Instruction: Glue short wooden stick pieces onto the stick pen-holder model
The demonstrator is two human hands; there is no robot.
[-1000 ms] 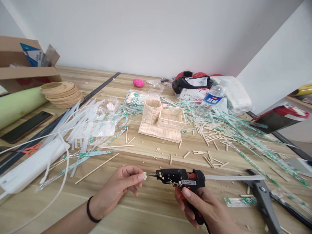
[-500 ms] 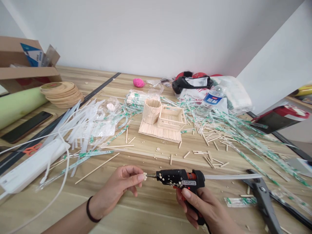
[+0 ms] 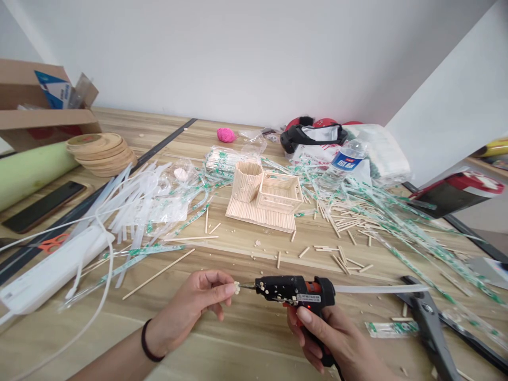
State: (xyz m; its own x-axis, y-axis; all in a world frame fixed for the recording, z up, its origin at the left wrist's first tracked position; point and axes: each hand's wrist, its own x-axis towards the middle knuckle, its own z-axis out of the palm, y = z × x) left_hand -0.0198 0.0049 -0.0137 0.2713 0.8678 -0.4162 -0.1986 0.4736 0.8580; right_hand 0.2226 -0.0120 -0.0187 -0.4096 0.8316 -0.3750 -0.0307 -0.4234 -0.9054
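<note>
Between thumb and fingertips, my left hand [image 3: 202, 296] pinches a small cluster of round wooden stick slices [image 3: 237, 288]. My right hand [image 3: 327, 333] grips a black hot glue gun [image 3: 293, 290] by its handle, with a red light lit on it. The gun's metal nozzle points left and its tip is at the cluster; whether they touch I cannot tell. A translucent glue stick [image 3: 381, 288] sticks out of the gun's back. Beyond my hands stands a model of wooden sticks [image 3: 262, 198], with a round tower and a railed box on a flat base.
Cut sticks [image 3: 345, 259] and green-printed wrappers lie on the right, near a grey cutter [image 3: 428, 317]. A water bottle [image 3: 345, 161] stands behind them. On the left are a white power strip [image 3: 55, 270], a phone [image 3: 43, 206], glue sticks [image 3: 137, 203] and wooden discs [image 3: 101, 153].
Almost nothing differs. The glue gun has shifted very slightly to the right, and its nozzle tip stays at the cluster in my left hand.
</note>
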